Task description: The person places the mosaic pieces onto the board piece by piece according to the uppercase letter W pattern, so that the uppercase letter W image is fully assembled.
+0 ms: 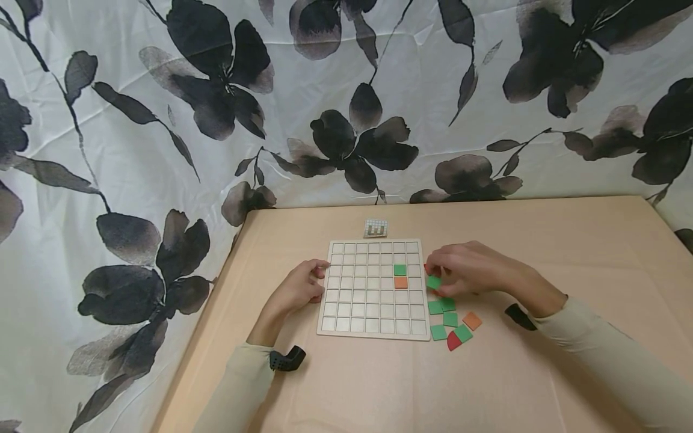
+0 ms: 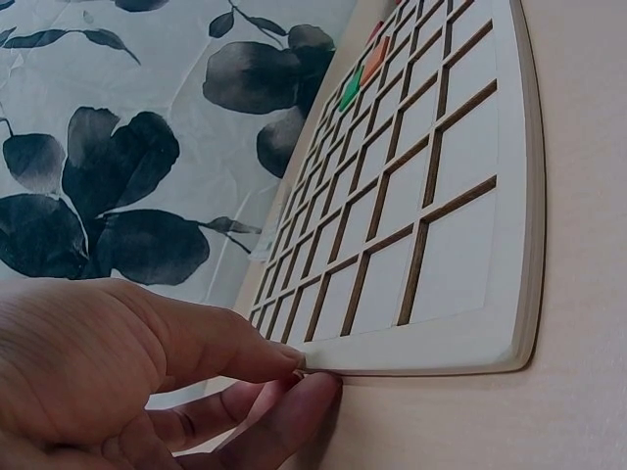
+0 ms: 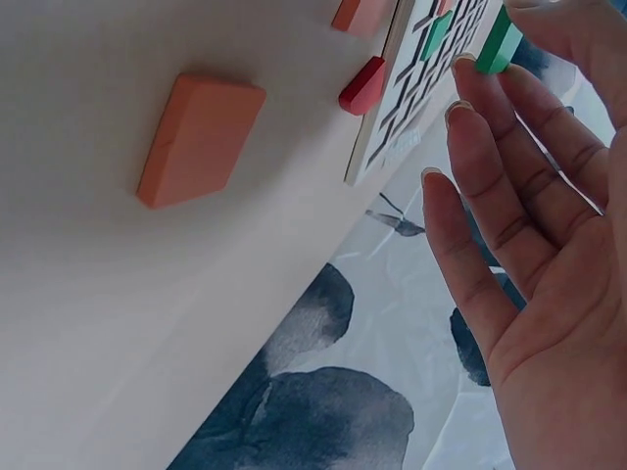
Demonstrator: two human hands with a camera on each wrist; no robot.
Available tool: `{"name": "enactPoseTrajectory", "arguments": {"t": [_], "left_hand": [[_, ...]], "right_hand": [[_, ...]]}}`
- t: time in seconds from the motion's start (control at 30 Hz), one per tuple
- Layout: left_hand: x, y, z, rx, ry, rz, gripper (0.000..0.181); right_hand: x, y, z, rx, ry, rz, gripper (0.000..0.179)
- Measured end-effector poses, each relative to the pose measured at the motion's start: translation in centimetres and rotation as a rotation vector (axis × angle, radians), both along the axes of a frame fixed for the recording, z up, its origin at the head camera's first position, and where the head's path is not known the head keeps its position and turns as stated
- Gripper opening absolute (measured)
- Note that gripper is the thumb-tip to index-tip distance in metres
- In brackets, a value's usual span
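Note:
A white square grid board (image 1: 373, 337) lies on the table. One green tile (image 1: 399, 270) and, just below it, an orange tile (image 1: 400, 282) occupy two of its cells. At the board's left edge, my left hand (image 1: 296, 287) pinches the rim (image 2: 431, 354) between thumb and fingertips. My right hand (image 1: 470, 267) is just past the right edge, pinching a green tile (image 3: 499, 45) between thumb and index finger; its other fingers are extended. Under that hand a bit of red tile shows at the board's edge, mostly hidden.
Loose green tiles (image 1: 450, 319), an orange tile (image 1: 472, 320) and a red piece with a curved side (image 1: 453, 341) lie right of the board. Behind the board is a small patterned card (image 1: 376, 228). A floral cloth (image 1: 303, 90) hangs along the table's far edge.

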State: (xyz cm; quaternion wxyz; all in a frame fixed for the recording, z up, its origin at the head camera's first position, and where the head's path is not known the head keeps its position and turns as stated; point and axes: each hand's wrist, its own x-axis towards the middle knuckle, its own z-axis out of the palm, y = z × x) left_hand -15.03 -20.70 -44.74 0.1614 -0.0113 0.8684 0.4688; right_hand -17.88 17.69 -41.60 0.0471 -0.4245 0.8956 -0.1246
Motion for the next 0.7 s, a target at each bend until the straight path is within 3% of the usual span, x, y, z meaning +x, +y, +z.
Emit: {"name": "enactPoseTrajectory", "arguments": {"t": [0.7], "left_hand": [[0.0, 0.0, -0.1, -0.002, -0.002, -0.006, 0.06]], "right_hand": [[-0.3, -1.8, -0.5, -0.01, -0.006, 0.062, 0.025]]}}
